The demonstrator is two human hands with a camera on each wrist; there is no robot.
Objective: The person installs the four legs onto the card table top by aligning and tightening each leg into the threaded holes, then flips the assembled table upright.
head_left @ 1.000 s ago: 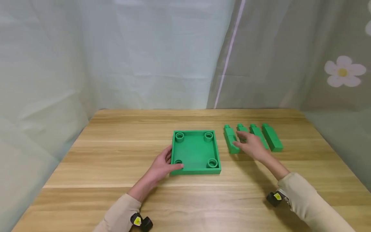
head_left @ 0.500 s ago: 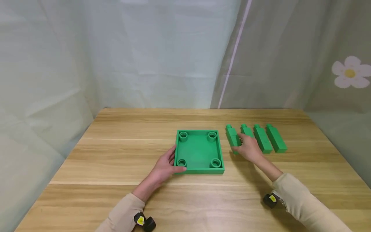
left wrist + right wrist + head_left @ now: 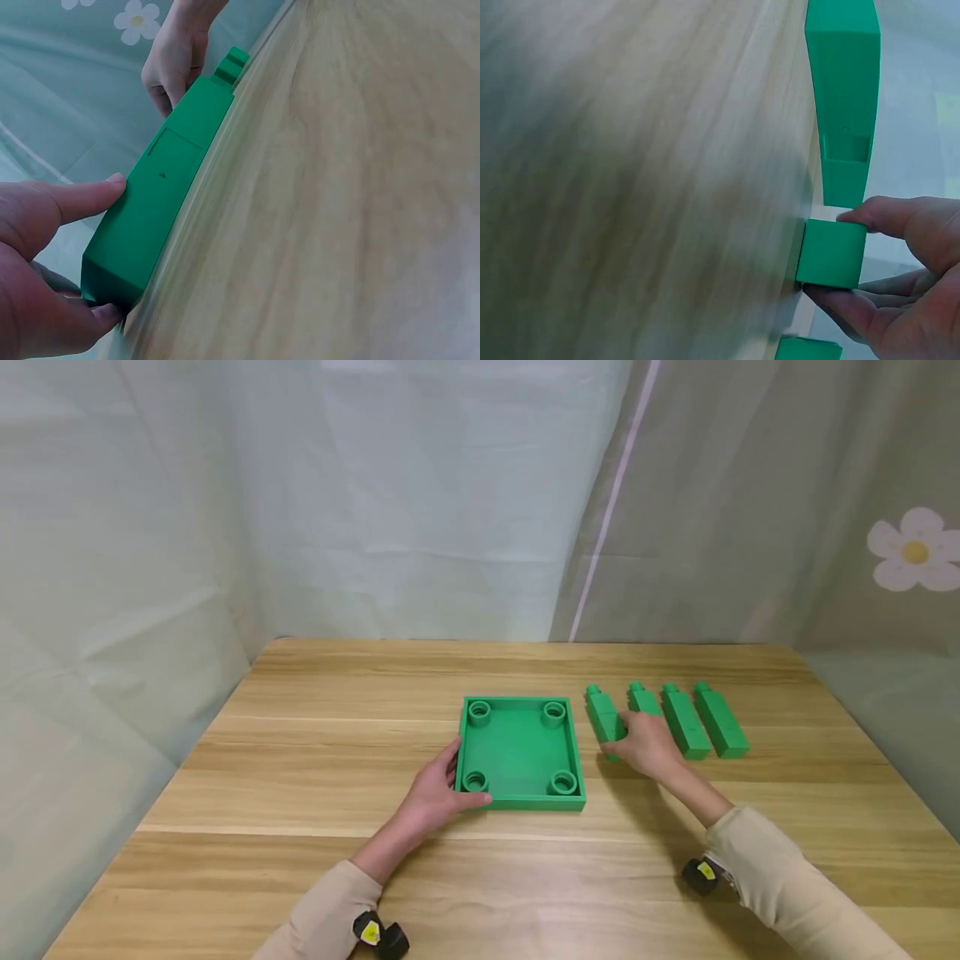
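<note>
While both hands work at a wooden table, the scene reads as follows, from largest to smallest.

Table (image 3: 315, 860): a light wood top, with pale curtains hanging behind it.

Curtain (image 3: 787, 502): grey-green cloth at the back right, printed with a white flower (image 3: 913, 560).

Tray (image 3: 519, 752): a square green piece with a raised rim and a round socket in each corner, lying flat at the middle of the table.

Left hand (image 3: 435, 793): gripping the tray's near left corner, thumb on the rim and fingers curled against its side.

Right hand (image 3: 647, 745): pinching the near end of the leftmost block (image 3: 603, 720) between thumb and fingers, just right of the tray.

Blocks (image 3: 701, 722): four long green pegs lying side by side in a row, studs pointing away; the second is partly hidden by the right hand.
</note>
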